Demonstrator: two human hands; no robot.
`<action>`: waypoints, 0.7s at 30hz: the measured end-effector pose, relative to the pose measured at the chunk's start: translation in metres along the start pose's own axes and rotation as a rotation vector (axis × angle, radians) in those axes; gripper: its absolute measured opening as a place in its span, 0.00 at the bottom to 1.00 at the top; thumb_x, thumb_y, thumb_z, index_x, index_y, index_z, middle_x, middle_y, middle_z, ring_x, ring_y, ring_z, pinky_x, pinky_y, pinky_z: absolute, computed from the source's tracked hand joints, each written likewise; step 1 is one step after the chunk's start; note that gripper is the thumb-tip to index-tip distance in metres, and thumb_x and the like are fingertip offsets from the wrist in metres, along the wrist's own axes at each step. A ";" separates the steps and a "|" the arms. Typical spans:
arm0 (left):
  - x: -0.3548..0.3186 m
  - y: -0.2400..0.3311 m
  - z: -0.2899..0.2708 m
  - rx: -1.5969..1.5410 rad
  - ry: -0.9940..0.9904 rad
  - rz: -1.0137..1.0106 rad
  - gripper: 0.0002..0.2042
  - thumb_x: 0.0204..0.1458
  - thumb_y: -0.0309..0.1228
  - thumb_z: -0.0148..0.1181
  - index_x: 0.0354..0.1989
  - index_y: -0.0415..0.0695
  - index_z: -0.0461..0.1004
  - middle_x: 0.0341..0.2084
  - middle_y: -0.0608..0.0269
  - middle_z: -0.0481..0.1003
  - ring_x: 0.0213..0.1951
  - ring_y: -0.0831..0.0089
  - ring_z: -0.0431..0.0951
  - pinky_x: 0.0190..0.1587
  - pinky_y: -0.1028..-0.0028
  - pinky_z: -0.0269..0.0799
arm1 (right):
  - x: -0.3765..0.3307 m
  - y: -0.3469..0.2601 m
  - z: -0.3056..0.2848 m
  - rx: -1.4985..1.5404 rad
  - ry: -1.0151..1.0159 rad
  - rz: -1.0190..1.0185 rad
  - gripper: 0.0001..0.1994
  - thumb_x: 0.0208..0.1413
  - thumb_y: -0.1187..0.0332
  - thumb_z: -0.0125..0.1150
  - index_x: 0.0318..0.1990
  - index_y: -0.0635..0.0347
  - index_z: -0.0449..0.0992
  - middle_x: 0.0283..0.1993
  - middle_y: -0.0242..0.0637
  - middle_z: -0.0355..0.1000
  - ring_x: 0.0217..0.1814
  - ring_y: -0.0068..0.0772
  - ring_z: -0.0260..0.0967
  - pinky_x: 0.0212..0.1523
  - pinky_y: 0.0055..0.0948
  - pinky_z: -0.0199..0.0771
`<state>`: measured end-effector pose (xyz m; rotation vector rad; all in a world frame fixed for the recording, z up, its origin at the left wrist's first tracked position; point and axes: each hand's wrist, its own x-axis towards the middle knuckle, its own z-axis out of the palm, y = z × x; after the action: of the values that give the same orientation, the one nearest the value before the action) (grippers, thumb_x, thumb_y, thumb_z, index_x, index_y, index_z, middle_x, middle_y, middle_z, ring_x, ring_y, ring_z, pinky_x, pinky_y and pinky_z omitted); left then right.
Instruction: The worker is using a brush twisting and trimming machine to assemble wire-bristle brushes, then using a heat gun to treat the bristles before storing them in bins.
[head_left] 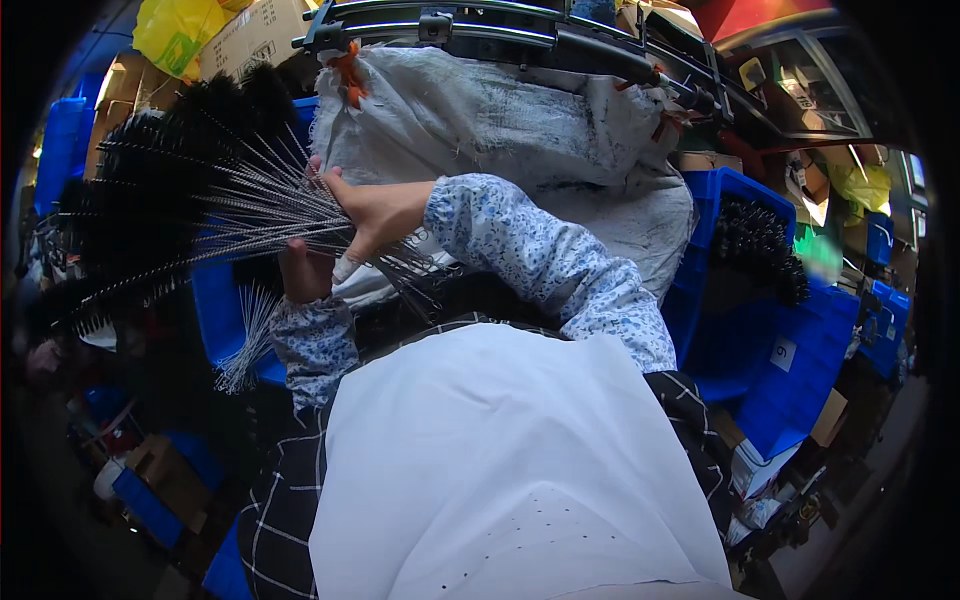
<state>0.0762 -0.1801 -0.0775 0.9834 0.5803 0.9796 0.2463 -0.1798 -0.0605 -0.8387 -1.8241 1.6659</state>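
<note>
A thick bundle of wire brushes [290,205], with twisted metal stems and black bristle heads fanned out to the left, lies across both my hands. My right hand [380,212] reaches over from the right and grips the stems near their bare ends, with a pale wrap on one finger. Under the same stems, my left hand [306,272] supports the bundle from below; the stems hide most of its fingers. Both forearms wear blue-flowered sleeves. More thin wire stems [250,335] stick out of the blue bin [212,310] beneath the bundle.
In front of me a dirty white woven sheet [480,120] hangs from a metal rail frame [430,30]. To the right, a blue bin [715,215] holds black brushes [755,245], beside another blue bin [800,375]. Cardboard boxes [250,40] and a yellow bag [175,35] stand far left.
</note>
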 end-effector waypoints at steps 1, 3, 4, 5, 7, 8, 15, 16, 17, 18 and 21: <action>0.000 0.007 -0.004 -0.014 -0.009 -0.057 0.48 0.37 0.60 0.54 0.58 0.36 0.44 0.58 0.49 0.46 0.59 0.57 0.51 0.59 0.58 0.49 | 0.004 -0.002 0.010 -0.080 0.096 -0.003 0.54 0.32 0.56 0.69 0.56 0.78 0.34 0.46 0.63 0.60 0.45 0.44 0.65 0.45 0.30 0.65; -0.015 0.006 -0.007 0.058 0.076 -0.091 0.43 0.40 0.56 0.55 0.56 0.34 0.48 0.55 0.50 0.53 0.55 0.61 0.57 0.56 0.63 0.53 | 0.000 -0.003 0.025 -0.298 0.164 0.124 0.54 0.32 0.51 0.67 0.55 0.79 0.36 0.44 0.64 0.61 0.46 0.50 0.64 0.46 0.33 0.63; -0.023 -0.001 -0.007 0.003 0.129 -0.090 0.41 0.41 0.53 0.56 0.55 0.32 0.52 0.53 0.51 0.58 0.53 0.64 0.61 0.54 0.67 0.56 | -0.005 -0.002 0.030 -0.393 0.221 0.144 0.55 0.31 0.48 0.66 0.55 0.80 0.38 0.43 0.64 0.62 0.46 0.53 0.63 0.47 0.35 0.63; -0.033 -0.007 -0.008 0.039 0.163 -0.150 0.38 0.41 0.51 0.57 0.53 0.33 0.54 0.50 0.52 0.61 0.51 0.65 0.63 0.53 0.68 0.58 | -0.014 -0.001 0.038 -0.367 0.218 0.220 0.54 0.32 0.43 0.62 0.54 0.82 0.40 0.44 0.61 0.62 0.44 0.53 0.64 0.46 0.35 0.63; -0.049 -0.019 -0.008 0.087 0.263 -0.304 0.35 0.42 0.48 0.58 0.52 0.34 0.57 0.47 0.54 0.64 0.49 0.66 0.65 0.51 0.69 0.60 | -0.025 0.001 0.053 -0.492 0.281 0.268 0.53 0.32 0.43 0.61 0.54 0.81 0.43 0.43 0.59 0.64 0.44 0.50 0.64 0.46 0.35 0.63; -0.054 -0.024 -0.006 0.089 0.201 -0.285 0.33 0.43 0.46 0.58 0.52 0.35 0.58 0.46 0.55 0.65 0.48 0.66 0.66 0.51 0.69 0.60 | -0.033 0.002 0.062 -0.566 0.301 0.318 0.52 0.33 0.43 0.60 0.54 0.81 0.45 0.43 0.58 0.65 0.43 0.49 0.65 0.47 0.34 0.62; -0.045 -0.038 0.017 -0.402 0.393 -0.431 0.19 0.46 0.32 0.56 0.48 0.42 0.65 0.41 0.59 0.69 0.41 0.69 0.70 0.46 0.68 0.66 | -0.044 -0.007 0.070 -0.636 0.303 0.287 0.42 0.34 0.48 0.58 0.48 0.81 0.54 0.32 0.51 0.68 0.35 0.46 0.67 0.38 0.37 0.62; -0.042 -0.035 0.017 -0.535 0.438 -0.499 0.18 0.46 0.33 0.56 0.46 0.44 0.65 0.37 0.61 0.70 0.37 0.70 0.71 0.41 0.69 0.69 | -0.055 -0.010 0.063 -0.584 0.428 0.214 0.41 0.35 0.48 0.58 0.49 0.78 0.55 0.32 0.50 0.68 0.34 0.46 0.67 0.38 0.36 0.63; -0.039 -0.028 0.015 -0.383 0.487 -0.441 0.18 0.46 0.34 0.56 0.45 0.43 0.64 0.32 0.62 0.69 0.34 0.71 0.71 0.38 0.70 0.70 | -0.070 -0.013 0.052 -0.545 0.505 0.175 0.40 0.37 0.49 0.59 0.50 0.75 0.56 0.32 0.49 0.69 0.33 0.45 0.67 0.38 0.36 0.64; -0.034 -0.022 0.011 -0.274 0.477 -0.350 0.18 0.46 0.35 0.56 0.44 0.43 0.64 0.29 0.62 0.69 0.32 0.72 0.70 0.36 0.71 0.71 | -0.086 -0.017 0.041 -0.512 0.562 0.138 0.38 0.38 0.50 0.60 0.51 0.72 0.56 0.32 0.48 0.69 0.32 0.45 0.67 0.38 0.35 0.65; -0.033 0.002 0.001 -0.408 0.422 -0.289 0.14 0.48 0.36 0.53 0.41 0.43 0.65 0.27 0.61 0.68 0.30 0.72 0.71 0.32 0.69 0.73 | -0.191 0.000 -0.024 -0.535 1.410 0.050 0.21 0.46 0.65 0.58 0.48 0.60 0.62 0.34 0.38 0.71 0.34 0.32 0.69 0.35 0.27 0.68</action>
<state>0.0611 -0.2093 -0.0761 0.3172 0.8078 0.9968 0.3918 -0.3053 -0.0529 -1.6665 -1.1091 0.2201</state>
